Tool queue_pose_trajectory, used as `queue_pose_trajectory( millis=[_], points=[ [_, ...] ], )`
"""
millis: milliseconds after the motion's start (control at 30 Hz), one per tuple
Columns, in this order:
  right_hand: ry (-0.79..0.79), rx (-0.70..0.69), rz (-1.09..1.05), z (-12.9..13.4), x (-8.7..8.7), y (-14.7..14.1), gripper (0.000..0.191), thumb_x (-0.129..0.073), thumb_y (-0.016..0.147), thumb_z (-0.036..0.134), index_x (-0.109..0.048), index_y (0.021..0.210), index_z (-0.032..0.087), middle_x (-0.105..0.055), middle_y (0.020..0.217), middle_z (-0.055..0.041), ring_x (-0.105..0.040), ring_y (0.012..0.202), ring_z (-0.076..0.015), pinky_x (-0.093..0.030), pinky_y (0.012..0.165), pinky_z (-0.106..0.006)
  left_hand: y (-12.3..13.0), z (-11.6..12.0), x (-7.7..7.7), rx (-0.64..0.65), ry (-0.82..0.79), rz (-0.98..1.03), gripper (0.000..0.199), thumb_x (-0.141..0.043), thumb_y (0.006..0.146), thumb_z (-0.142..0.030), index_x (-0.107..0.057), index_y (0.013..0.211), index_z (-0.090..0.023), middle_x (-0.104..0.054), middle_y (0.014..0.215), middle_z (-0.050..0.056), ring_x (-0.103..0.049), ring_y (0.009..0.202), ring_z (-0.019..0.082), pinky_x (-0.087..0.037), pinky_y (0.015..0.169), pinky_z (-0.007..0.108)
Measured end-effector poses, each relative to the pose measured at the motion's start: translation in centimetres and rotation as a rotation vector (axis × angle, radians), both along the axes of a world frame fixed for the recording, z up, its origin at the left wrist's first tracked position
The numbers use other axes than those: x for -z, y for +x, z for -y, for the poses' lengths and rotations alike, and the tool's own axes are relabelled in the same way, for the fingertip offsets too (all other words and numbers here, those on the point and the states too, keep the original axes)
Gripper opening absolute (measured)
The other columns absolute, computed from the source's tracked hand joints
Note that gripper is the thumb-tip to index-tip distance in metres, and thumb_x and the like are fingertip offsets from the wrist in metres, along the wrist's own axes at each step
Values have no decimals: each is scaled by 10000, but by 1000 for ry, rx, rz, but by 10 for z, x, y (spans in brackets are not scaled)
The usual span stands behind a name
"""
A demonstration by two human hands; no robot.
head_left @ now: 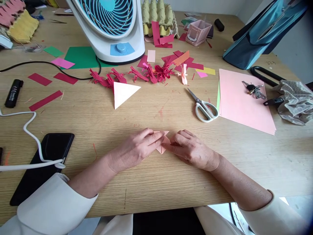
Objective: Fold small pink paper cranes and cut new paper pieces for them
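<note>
A small folded piece of pale pink paper point(161, 149) lies on the table before me, its lower end a point. The fingers of my left hand point(139, 146) are together and press on it from the left. From the right, my right hand point(192, 147) pinches its edge with curled fingers. Fingers hide much of the paper. Farther off lies a white paper triangle point(124, 93). White-handled scissors point(204, 107) rest to the right, blades half pointing away and closed.
Crimson fringed paper pieces point(146, 73) form a row beneath the fan point(117, 36). Pink sheets point(244, 107) with keys point(255, 90) lie at right. A phone point(46, 160) with a white cable is at left, near a black marker point(14, 93). Egg cartons point(158, 16) stand behind.
</note>
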State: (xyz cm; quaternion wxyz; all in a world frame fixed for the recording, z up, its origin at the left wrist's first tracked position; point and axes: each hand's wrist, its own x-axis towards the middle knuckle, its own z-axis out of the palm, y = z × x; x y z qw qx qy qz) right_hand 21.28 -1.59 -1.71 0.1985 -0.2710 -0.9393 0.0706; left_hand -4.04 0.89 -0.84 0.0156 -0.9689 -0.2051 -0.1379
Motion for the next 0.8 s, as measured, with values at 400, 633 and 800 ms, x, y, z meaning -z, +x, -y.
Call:
queue_pose_trajectory(
  millis=[400,633,800],
  points=[
    [-29,0,21,0,-3,-1,306,-438,996,160,-622,1240,169,-579,900,-70,-498,817,-185,-436,768,-351,-1,-2,-2,49,-21,24,360,-493,937,-68,-576,1284,-110,-642,1306,97,-583,1159,211,-564,976,342],
    [-21,-6,-11,0,-1,0,315,-454,982,143,-619,1248,171,-569,887,-59,-502,806,-179,-436,767,-346,-1,-2,-1,50,-23,78,336,-495,936,-70,-586,1256,-112,-674,1217,101,-584,1155,203,-562,964,323],
    [-17,-7,-7,-1,0,0,307,-473,976,146,-623,1244,171,-568,884,-56,-510,805,-177,-435,762,-343,0,-1,-2,35,-22,80,345,-502,928,-65,-584,1260,-109,-667,1238,109,-584,1161,201,-564,958,319]
  ],
)
